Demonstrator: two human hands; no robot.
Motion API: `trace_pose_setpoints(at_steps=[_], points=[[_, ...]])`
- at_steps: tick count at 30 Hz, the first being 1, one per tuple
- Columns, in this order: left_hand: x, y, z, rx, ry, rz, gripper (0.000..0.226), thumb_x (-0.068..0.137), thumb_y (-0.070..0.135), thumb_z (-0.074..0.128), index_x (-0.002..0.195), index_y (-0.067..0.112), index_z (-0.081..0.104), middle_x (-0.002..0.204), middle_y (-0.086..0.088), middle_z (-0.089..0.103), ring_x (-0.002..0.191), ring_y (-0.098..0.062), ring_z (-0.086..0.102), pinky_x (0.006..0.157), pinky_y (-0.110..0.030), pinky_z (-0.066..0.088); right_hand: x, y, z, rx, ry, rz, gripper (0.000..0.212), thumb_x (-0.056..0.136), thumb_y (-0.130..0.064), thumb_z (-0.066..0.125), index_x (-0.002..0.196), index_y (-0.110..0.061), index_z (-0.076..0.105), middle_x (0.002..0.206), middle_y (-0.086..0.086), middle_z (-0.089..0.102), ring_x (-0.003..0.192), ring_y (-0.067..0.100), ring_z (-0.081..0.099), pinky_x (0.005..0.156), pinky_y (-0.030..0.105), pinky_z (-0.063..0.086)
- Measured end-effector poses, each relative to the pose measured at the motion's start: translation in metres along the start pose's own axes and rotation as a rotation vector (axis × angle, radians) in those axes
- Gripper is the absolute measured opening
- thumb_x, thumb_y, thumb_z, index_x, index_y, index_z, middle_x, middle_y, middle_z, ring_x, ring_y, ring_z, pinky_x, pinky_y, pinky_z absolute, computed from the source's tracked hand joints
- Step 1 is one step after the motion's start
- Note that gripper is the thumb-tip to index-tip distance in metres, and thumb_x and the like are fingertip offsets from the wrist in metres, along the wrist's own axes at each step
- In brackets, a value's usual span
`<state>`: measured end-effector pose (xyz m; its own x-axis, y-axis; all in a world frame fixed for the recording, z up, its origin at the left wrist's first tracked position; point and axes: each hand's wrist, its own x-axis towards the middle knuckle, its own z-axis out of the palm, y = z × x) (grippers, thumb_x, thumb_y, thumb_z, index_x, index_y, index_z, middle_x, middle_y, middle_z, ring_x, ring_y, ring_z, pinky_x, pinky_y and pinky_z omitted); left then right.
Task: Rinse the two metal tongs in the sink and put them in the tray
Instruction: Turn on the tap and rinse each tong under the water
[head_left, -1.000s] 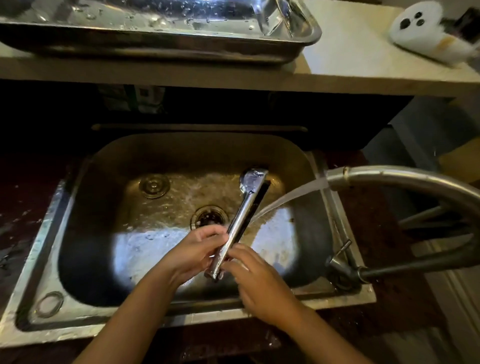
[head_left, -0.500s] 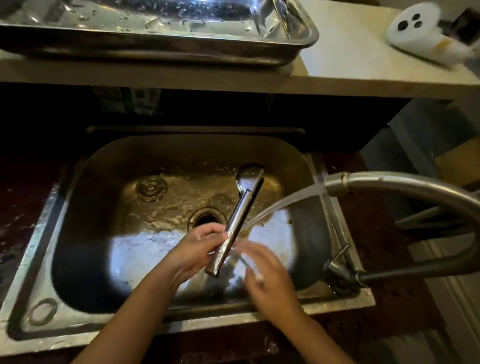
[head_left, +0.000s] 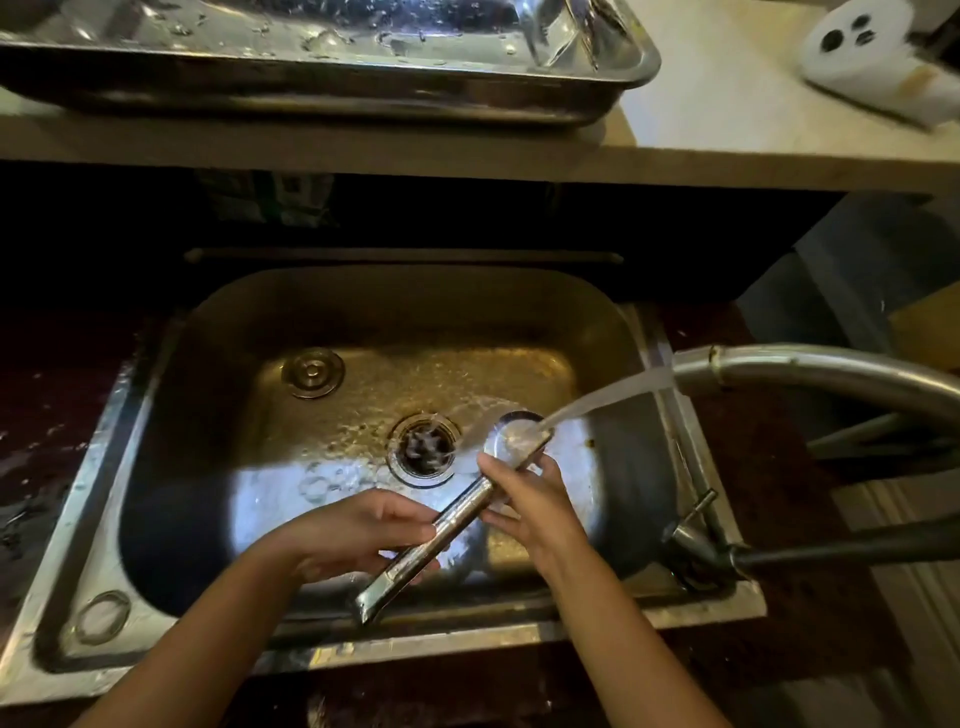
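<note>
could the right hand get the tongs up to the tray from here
Probably yes. The right hand already grips the tongs, and nothing shows between the sink and the tray on the shelf above.

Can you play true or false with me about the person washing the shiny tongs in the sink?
1. Water from the faucet lands on the round end of the tongs. True.
2. Only one hand touches the tongs. False: the left hand holds the handle end and the right hand grips nearer the wet tip.
3. The metal tray sits down inside the sink. False: it rests on the counter behind and above the sink.
4. The sink's drain is open, with a round plug lying to its left. True.
5. The faucet is turned off. False: a stream of water is running.
</note>
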<state>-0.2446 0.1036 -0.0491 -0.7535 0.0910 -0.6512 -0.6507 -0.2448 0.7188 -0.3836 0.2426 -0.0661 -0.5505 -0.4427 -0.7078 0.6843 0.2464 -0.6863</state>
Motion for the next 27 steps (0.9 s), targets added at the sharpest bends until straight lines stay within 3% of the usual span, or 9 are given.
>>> trace_pose_setpoints(at_steps=[3,7,10,14,15,18,20,23,27], points=[[-0.003,-0.004,-0.002,-0.017,-0.032,-0.021,0.029,0.084,0.019,0.059,0.105,0.001,0.064,0.087,-0.010,0.070,0.073,-0.016,0.066,0.068,-0.024,0.056,0.009,0.002,-0.003,-0.075,0.058,-0.005,0.054,0.070,-0.020,0.079,0.113,-0.023,0.046,0.104,0.007,0.068,0.090,0.020,0.068,0.056,0.027,0.057],[-0.004,-0.009,0.000,-0.024,-0.001,-0.010,0.022,0.089,0.006,0.053,0.106,-0.001,0.064,0.076,-0.007,0.072,0.066,-0.012,0.068,0.058,-0.020,0.054,0.022,-0.002,-0.007,-0.298,0.341,-0.189,0.014,0.085,-0.031,0.062,0.077,-0.020,0.057,0.083,0.011,0.065,0.056,0.017,0.060,0.041,0.021,0.048],[-0.005,-0.010,-0.001,0.024,0.024,0.010,0.019,0.089,0.007,0.053,0.101,0.001,0.066,0.078,-0.009,0.071,0.068,-0.014,0.067,0.062,-0.022,0.054,0.027,-0.007,-0.012,-0.371,0.298,-0.204,0.022,0.088,-0.037,0.055,0.087,-0.016,0.061,0.075,0.006,0.064,0.045,0.010,0.061,0.034,0.015,0.042],[-0.004,-0.012,-0.005,0.014,0.037,0.009,0.021,0.089,0.011,0.053,0.102,0.002,0.066,0.082,-0.011,0.071,0.073,-0.020,0.066,0.070,-0.028,0.056,0.023,-0.001,-0.009,-0.628,0.118,-0.100,0.086,0.048,-0.062,0.074,0.121,-0.027,0.044,0.102,-0.007,0.057,0.091,0.018,0.060,0.063,0.027,0.053],[-0.003,-0.013,-0.006,-0.002,0.032,0.007,0.021,0.089,0.010,0.053,0.103,0.002,0.066,0.080,-0.009,0.071,0.073,-0.019,0.066,0.069,-0.027,0.056,0.026,0.000,-0.010,-0.609,0.142,-0.131,0.080,0.050,-0.058,0.075,0.117,-0.025,0.047,0.101,-0.006,0.058,0.092,0.019,0.059,0.065,0.029,0.053],[-0.001,-0.015,-0.006,-0.059,0.027,0.000,0.020,0.089,0.009,0.053,0.101,0.003,0.067,0.077,-0.008,0.071,0.071,-0.018,0.065,0.064,-0.024,0.055,0.030,-0.008,-0.012,-0.462,0.225,-0.266,0.018,0.078,-0.035,0.068,0.079,-0.018,0.060,0.075,0.004,0.065,0.066,0.017,0.058,0.055,0.030,0.047],[0.001,-0.016,-0.005,-0.067,0.056,0.035,0.017,0.088,0.007,0.055,0.096,0.007,0.069,0.074,-0.005,0.070,0.069,-0.014,0.065,0.062,-0.021,0.053,0.032,-0.012,-0.013,-0.424,0.236,-0.272,0.024,0.089,-0.029,0.056,0.067,-0.020,0.056,0.057,-0.001,0.055,0.045,0.009,0.050,0.041,0.021,0.038],[0.006,-0.015,-0.003,0.239,0.306,0.179,0.022,0.081,0.007,0.065,0.098,0.021,0.070,0.080,0.008,0.068,0.074,-0.007,0.062,0.064,-0.009,0.046,0.028,-0.019,-0.010,-0.215,0.181,-0.074,0.033,0.096,-0.038,0.041,0.086,-0.012,0.058,0.063,0.007,0.060,0.036,0.010,0.054,0.034,0.019,0.043],[0.016,-0.023,0.001,0.686,0.649,0.338,0.041,0.077,0.016,0.071,0.116,0.024,0.061,0.098,0.006,0.060,0.088,-0.008,0.058,0.073,-0.008,0.039,0.020,-0.028,-0.005,0.014,0.111,0.093,0.032,0.088,-0.047,0.051,0.089,-0.015,0.057,0.090,0.014,0.065,0.068,0.026,0.068,0.058,0.031,0.059]])
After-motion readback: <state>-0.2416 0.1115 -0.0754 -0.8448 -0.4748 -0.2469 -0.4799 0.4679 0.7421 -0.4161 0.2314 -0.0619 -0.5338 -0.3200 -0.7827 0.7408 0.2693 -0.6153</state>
